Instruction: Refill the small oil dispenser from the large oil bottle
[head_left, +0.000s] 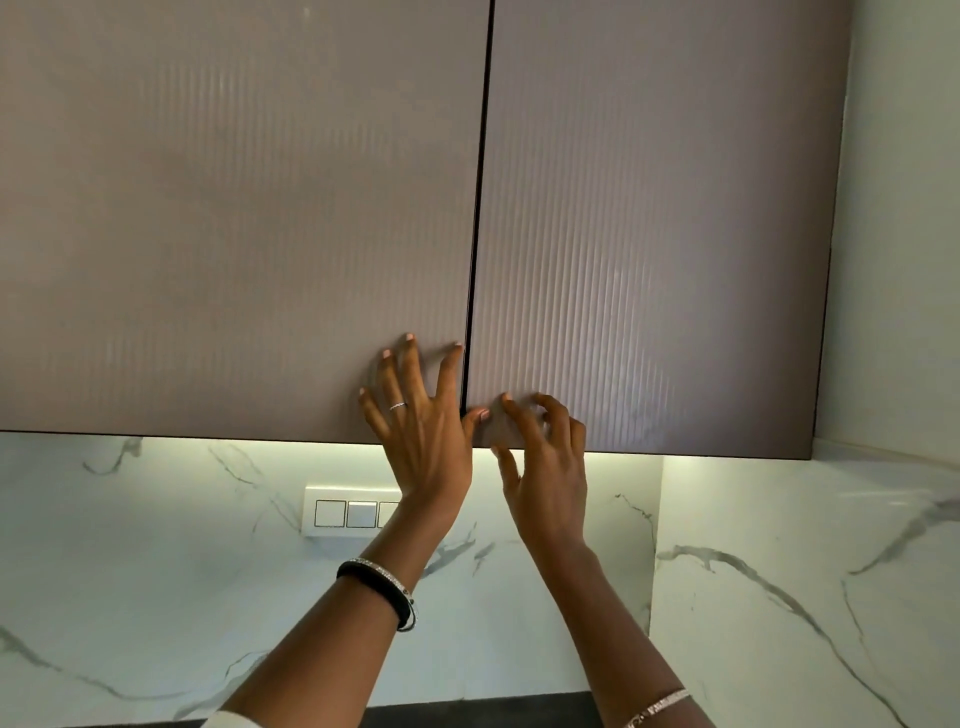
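Observation:
No oil bottle or dispenser shows in the head view. Two ribbed mauve doors of a wall cabinet fill the upper frame, both closed. My left hand (421, 415) lies flat with spread fingers on the lower right corner of the left door (234, 218), beside the centre gap. My right hand (540, 457) is at the lower left corner of the right door (649, 218), its fingers loosely bent against the door's face and bottom edge. Neither hand holds anything.
A lit strip runs under the cabinet. Below is a white marble backsplash (156, 597) with a switch plate (348, 512) behind my left wrist. A marble side wall (805, 597) stands at the right. A dark counter edge (478, 714) shows at the bottom.

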